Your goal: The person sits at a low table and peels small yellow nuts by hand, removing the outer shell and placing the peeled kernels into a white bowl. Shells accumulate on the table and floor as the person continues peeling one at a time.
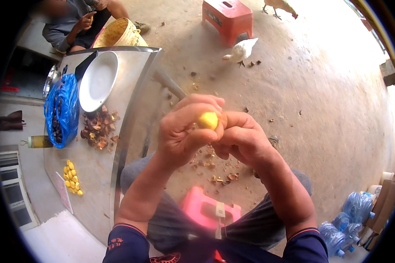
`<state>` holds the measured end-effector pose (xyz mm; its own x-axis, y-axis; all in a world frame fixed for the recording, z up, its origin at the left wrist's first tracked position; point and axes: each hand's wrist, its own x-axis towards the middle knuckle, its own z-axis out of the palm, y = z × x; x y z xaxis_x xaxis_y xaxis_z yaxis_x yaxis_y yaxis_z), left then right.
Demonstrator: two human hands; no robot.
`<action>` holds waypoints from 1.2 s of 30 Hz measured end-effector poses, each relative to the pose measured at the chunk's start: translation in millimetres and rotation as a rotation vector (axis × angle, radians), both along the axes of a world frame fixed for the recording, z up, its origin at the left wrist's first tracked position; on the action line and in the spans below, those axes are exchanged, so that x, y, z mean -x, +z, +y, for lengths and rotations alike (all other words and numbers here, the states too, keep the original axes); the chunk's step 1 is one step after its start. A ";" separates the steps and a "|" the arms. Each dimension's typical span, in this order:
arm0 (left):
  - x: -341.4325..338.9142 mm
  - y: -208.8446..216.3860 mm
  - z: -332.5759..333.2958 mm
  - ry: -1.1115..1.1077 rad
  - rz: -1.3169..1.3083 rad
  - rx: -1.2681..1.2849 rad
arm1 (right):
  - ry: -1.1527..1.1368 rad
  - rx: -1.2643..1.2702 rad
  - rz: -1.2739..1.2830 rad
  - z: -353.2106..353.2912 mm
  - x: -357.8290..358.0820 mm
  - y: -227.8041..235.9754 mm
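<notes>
Between the thumb and fingers of my left hand [180,131] is a yellow peeled chestnut [208,120], held up over the floor in front of my knees. My right hand [245,136] is closed in a pinch against its right side; the fingertips hide whatever is between them. To the left on the table [134,87] lies a heap of brown chestnut shells [100,129]. Nearer to me is a cluster of yellow peeled chestnuts [72,179]. An open blue plastic bag [68,111] holds dark unpeeled ones, beside a white oval dish [99,81].
A person [72,28] sits across the table beside a yellow bucket [120,34]. Shell bits [224,179] litter the floor. A red stool [228,19], a white bird [241,51] and a brown hen [281,6] are ahead. Plastic bottles [344,223] stand at lower right.
</notes>
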<state>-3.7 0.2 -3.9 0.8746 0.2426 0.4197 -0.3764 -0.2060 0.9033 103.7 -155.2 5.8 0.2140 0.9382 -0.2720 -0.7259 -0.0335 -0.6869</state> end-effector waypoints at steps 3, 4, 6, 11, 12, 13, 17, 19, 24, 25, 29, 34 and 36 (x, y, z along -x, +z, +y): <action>0.9 7.2 -3.3 -0.020 0.048 0.254 | 0.003 0.022 -0.068 -0.2 -8.5 2.0; 1.4 8.3 -2.2 -0.063 0.058 0.308 | -0.004 0.052 -0.097 -0.2 -10.5 1.6; 0.9 6.7 -3.8 -0.049 0.070 0.374 | 0.005 0.031 -0.186 -0.6 -11.7 -2.0; -0.2 4.5 1.2 -0.034 0.110 0.137 | -0.089 -0.027 -0.102 5.1 1.3 -0.5; -1.2 4.1 1.5 -0.022 0.106 0.059 | -0.090 -0.055 -0.046 4.1 1.3 -1.5; -2.2 4.0 1.5 -0.011 0.103 -0.020 | -0.072 -0.067 -0.028 3.6 0.0 -2.4; -3.5 1.1 -1.4 0.051 0.088 -0.205 | -0.024 -0.049 0.017 1.3 -5.4 -5.3; -4.2 3.1 -7.5 0.098 0.028 -0.174 | -0.023 -0.019 0.038 0.3 -6.6 -3.7; -4.9 6.8 -1.6 0.091 -0.059 -0.314 | -0.055 0.015 0.090 -0.2 -7.5 -4.1; -4.1 7.3 2.6 0.080 -0.043 -0.378 | -0.043 0.026 0.081 -0.5 -8.9 -4.9; -4.9 9.5 5.1 0.106 -0.039 -0.483 | -0.034 0.058 0.070 1.3 -8.4 1.3; -6.7 15.8 -1.9 0.130 -0.079 -0.461 | -0.026 0.086 0.135 1.5 -12.7 3.9; -7.9 14.0 -1.7 0.135 -0.096 -0.539 | -0.050 0.122 0.141 1.9 -11.1 0.3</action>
